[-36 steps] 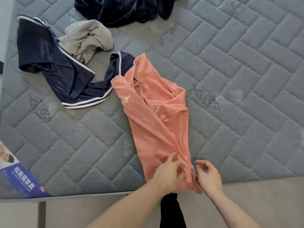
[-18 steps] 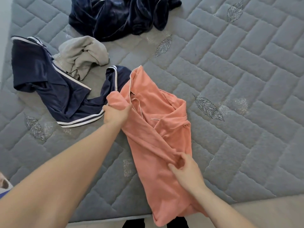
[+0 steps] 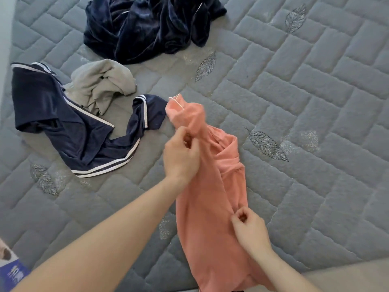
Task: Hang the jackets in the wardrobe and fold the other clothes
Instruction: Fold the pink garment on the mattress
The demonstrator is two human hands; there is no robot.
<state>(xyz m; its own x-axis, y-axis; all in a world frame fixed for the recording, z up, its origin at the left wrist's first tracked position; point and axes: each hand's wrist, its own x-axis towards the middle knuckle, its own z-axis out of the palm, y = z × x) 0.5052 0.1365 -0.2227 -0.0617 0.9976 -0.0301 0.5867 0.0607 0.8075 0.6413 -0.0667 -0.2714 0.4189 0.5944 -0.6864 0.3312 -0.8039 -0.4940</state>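
A salmon-pink garment (image 3: 208,207) lies lengthwise on the grey quilted mattress (image 3: 315,102), its lower end hanging over the near edge. My left hand (image 3: 181,157) grips the bunched upper part of it and holds that part raised off the mattress. My right hand (image 3: 250,230) pinches the fabric lower down on its right side. To the left lie a navy garment with white stripes (image 3: 69,127), a crumpled beige garment (image 3: 101,85) and, further back, a dark blue velvet garment (image 3: 151,26).
The right half of the mattress holds no clothes. A blue and white printed label (image 3: 10,272) sits at the mattress's near left corner. The floor shows along the bottom right edge.
My left hand went from the hem up to the garment's top left, gathered the cloth and pulled it up. My right hand slid up from the hem and took hold of the right side.
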